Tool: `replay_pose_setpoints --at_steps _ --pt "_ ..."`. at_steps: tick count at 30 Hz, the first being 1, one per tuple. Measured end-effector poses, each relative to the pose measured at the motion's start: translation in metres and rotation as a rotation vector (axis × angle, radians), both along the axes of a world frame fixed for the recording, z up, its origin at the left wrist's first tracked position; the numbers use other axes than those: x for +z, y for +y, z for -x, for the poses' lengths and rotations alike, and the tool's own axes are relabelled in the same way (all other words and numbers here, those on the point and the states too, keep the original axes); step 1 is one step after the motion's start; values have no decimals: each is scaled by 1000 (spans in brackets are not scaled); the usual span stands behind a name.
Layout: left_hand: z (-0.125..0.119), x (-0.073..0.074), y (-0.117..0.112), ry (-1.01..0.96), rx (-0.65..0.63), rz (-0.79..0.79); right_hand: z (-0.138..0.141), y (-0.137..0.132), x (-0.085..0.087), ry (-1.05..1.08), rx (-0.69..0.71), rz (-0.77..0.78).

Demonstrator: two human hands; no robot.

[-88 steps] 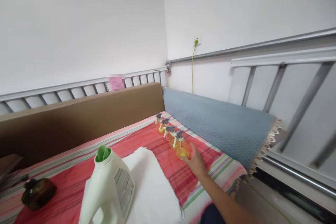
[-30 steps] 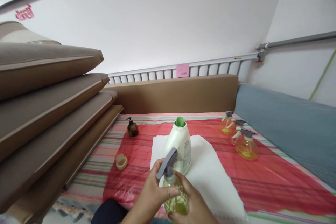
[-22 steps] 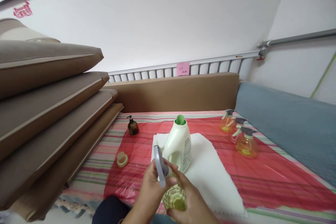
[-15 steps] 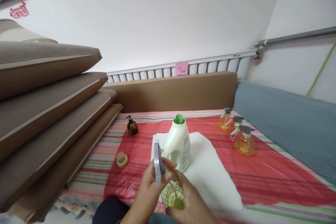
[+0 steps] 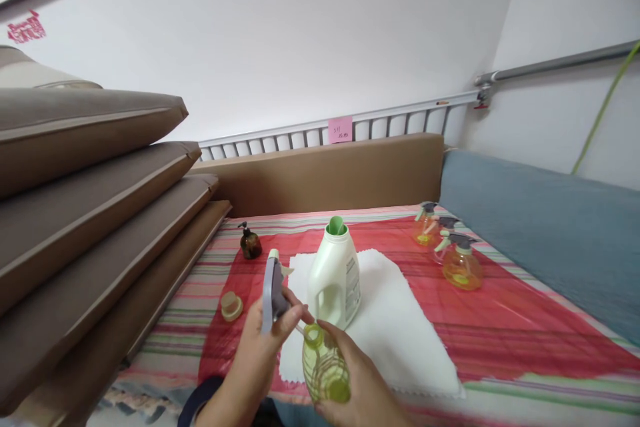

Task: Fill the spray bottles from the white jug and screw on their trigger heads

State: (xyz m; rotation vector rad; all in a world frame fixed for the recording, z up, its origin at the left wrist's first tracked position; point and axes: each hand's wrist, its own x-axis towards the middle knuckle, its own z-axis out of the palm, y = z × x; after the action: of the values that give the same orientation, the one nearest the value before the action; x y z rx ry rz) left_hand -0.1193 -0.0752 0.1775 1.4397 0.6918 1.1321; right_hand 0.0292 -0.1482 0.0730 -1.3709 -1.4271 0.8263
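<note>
My right hand (image 5: 361, 387) is wrapped round a small clear yellow-green spray bottle (image 5: 324, 368) whose neck stands open. My left hand (image 5: 260, 353) grips the grey trigger spray head (image 5: 273, 290), lifted off the bottle and held just to its left, its thin tube still reaching toward the neck. Right behind them a white detergent jug (image 5: 334, 275) with a green spout stands uncapped on a white towel (image 5: 395, 327).
A beige cap (image 5: 231, 305) and a dark brown pump bottle (image 5: 249, 243) sit on the red striped cloth (image 5: 510, 333) at the left. Orange spray bottles (image 5: 457, 260) stand in a row at the right, by a blue cushion (image 5: 540, 227). Brown mats (image 5: 100, 213) are stacked on the left.
My right hand took a spray bottle from the row and brought it in front of me. My left hand has since turned the trigger head and lifted it off to the left.
</note>
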Motion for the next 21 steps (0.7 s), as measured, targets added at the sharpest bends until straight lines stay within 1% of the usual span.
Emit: replay_pose_setpoints --at_steps 1,3,4,8,9,11,13,15,17,19,21 --pt "0 2 0 -20 -4 -19 0 0 -1 2 -1 -4" --pt "0 5 -1 -126 52 -63 1 1 -3 4 -12 -3" --pt "-1 5 -2 -143 70 -70 2 2 -3 5 -19 -6" --pt "-4 2 -8 46 19 -40 2 1 -3 4 -16 -42" --pt "-3 2 -9 20 30 -41 2 1 -2 1 -25 -39" --pt "-2 5 -9 -143 83 -64 1 0 -2 -9 -36 -14" --pt "0 10 -6 -268 96 -75 1 -1 -4 -14 -26 9" --pt "0 15 -4 -297 78 -65 1 0 -7 -15 -8 14" --pt "1 15 -4 -311 84 -46 2 1 -10 -14 -24 11" --pt "2 13 -6 -357 140 -49 3 1 -12 -16 -49 0" --pt "4 9 -9 -417 230 -85 3 2 -12 -15 -64 -10"
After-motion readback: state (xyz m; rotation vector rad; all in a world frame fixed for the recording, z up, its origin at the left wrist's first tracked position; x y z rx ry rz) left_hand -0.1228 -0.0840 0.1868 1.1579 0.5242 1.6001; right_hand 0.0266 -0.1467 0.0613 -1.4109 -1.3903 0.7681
